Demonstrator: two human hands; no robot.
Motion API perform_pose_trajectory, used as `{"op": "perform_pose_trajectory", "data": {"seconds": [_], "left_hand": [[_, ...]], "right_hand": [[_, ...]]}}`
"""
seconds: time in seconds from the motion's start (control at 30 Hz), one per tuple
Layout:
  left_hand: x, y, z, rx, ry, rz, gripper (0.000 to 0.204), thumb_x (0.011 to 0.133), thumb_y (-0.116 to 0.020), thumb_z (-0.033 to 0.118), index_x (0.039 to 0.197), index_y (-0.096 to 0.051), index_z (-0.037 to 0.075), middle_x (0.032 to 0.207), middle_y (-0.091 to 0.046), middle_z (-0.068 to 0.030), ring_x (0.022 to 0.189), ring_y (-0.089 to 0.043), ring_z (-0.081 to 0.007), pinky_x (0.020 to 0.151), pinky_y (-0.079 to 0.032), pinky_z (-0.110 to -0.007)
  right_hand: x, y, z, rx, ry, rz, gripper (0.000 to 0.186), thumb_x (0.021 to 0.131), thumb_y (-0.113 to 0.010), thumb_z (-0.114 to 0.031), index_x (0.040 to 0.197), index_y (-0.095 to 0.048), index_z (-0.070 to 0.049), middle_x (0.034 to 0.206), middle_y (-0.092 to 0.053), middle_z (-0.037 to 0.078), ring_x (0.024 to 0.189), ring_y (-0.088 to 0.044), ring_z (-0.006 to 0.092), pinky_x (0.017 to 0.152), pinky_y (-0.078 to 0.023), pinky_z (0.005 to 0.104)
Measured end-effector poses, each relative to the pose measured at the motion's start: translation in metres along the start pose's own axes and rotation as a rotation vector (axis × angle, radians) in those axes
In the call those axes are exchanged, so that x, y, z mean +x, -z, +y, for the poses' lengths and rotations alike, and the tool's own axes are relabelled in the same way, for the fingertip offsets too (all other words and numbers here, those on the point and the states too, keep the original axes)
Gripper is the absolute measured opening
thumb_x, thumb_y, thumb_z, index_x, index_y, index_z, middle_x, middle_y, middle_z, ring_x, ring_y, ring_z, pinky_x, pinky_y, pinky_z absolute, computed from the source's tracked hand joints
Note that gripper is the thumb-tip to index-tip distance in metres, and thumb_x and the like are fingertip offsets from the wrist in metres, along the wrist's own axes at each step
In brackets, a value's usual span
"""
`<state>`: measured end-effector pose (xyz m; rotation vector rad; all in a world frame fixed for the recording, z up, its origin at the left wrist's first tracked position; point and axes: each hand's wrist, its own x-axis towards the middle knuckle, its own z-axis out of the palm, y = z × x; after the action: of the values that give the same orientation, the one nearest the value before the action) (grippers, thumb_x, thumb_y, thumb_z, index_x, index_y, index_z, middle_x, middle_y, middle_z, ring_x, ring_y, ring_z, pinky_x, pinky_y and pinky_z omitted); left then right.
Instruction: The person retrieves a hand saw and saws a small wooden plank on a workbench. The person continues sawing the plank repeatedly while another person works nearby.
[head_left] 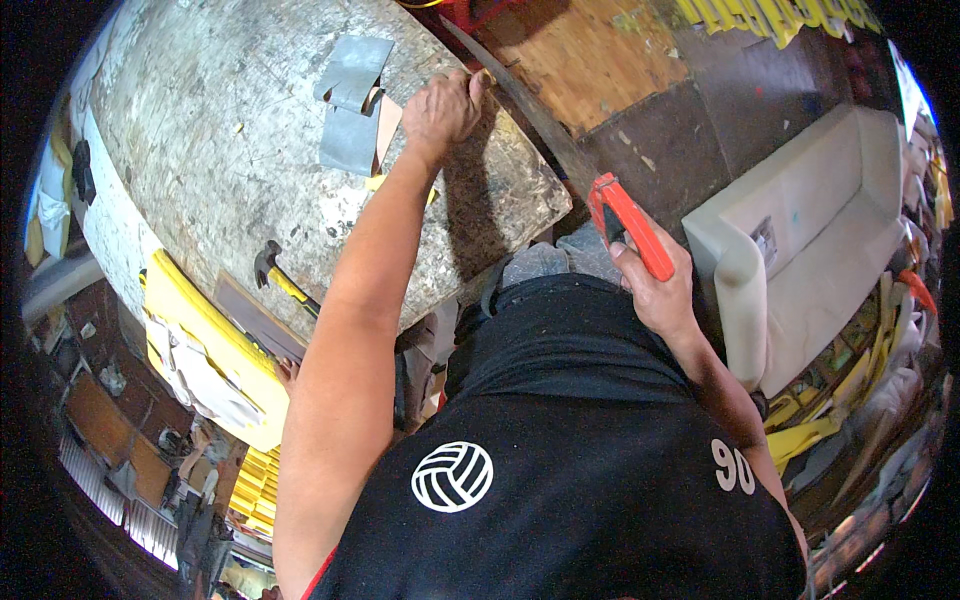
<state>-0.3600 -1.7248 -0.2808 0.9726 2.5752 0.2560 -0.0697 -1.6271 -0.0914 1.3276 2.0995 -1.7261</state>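
My right hand is closed around the red handle of what looks like a handsaw. Its long grey-brown blade slants up and left from the handle, along the right edge of the worn worktable. Over that edge, my left hand is closed in a fist beside the blade. A small yellowish tip shows by its thumb, but what it grips is hidden. Just left of this hand lie grey sheet pieces and a peach-coloured scrap.
A hammer with a yellow-and-black handle lies near the table's near-left edge. Below it, another person's hand touches a yellow-edged piece. To the right stands a pale sofa-shaped frame. Yellow strips hang at the far right.
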Motion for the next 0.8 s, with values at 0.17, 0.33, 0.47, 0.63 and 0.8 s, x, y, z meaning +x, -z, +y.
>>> {"op": "perform_pose_trajectory", "data": {"seconds": [0.17,0.33,0.47,0.63,0.8], "left_hand": [[0.002,0.009,0.001,0.008,-0.038,-0.03,0.057,0.102,-0.038,0.053,0.101,-0.068,0.005,0.097,-0.069,-0.0275,0.087,-0.07,-0.0432,0.074,-0.057,-0.049],[0.003,0.009,0.001,0.051,-0.052,-0.025,0.058,0.103,-0.037,0.053,0.099,-0.068,0.005,0.095,-0.07,-0.0272,0.086,-0.071,-0.0424,0.074,-0.057,-0.049],[0.006,0.005,-0.002,0.08,-0.054,-0.042,0.058,0.103,-0.036,0.054,0.1,-0.068,0.006,0.096,-0.069,-0.0278,0.087,-0.071,-0.0429,0.076,-0.057,-0.049],[0.013,0.0,-0.009,0.083,-0.062,-0.033,0.056,0.101,-0.036,0.056,0.105,-0.067,0.01,0.095,-0.07,-0.026,0.085,-0.07,-0.0444,0.074,-0.057,-0.051],[0.015,0.0,-0.007,0.1,-0.045,-0.05,0.056,0.1,-0.038,0.058,0.104,-0.068,0.011,0.094,-0.071,-0.0248,0.086,-0.07,-0.044,0.075,-0.057,-0.051]], "right_hand": [[-0.001,-0.005,-0.001,0.014,0.11,0.034,0.05,0.088,-0.065,-0.004,0.136,-0.056,0.003,0.127,-0.067,0.014,0.113,-0.063,0.0154,0.1,-0.045,0.0296],[-0.001,-0.004,0.006,-0.061,0.235,0.054,0.049,0.087,-0.066,-0.004,0.135,-0.057,0.002,0.12,-0.069,0.016,0.106,-0.066,0.0159,0.094,-0.049,0.0299],[-0.003,-0.003,0.012,-0.087,0.27,0.066,0.048,0.087,-0.067,-0.005,0.134,-0.058,0.002,0.111,-0.072,0.017,0.098,-0.069,0.0161,0.088,-0.052,0.03],[-0.002,0.001,0.01,-0.059,0.207,0.044,0.047,0.087,-0.069,-0.008,0.131,-0.06,0.002,0.106,-0.073,0.017,0.094,-0.07,0.0172,0.084,-0.053,0.0303],[-0.003,0.007,0.011,-0.07,0.222,0.056,0.045,0.088,-0.068,-0.01,0.131,-0.06,0.001,0.098,-0.074,0.014,0.086,-0.07,0.0174,0.08,-0.053,0.0296]]}}
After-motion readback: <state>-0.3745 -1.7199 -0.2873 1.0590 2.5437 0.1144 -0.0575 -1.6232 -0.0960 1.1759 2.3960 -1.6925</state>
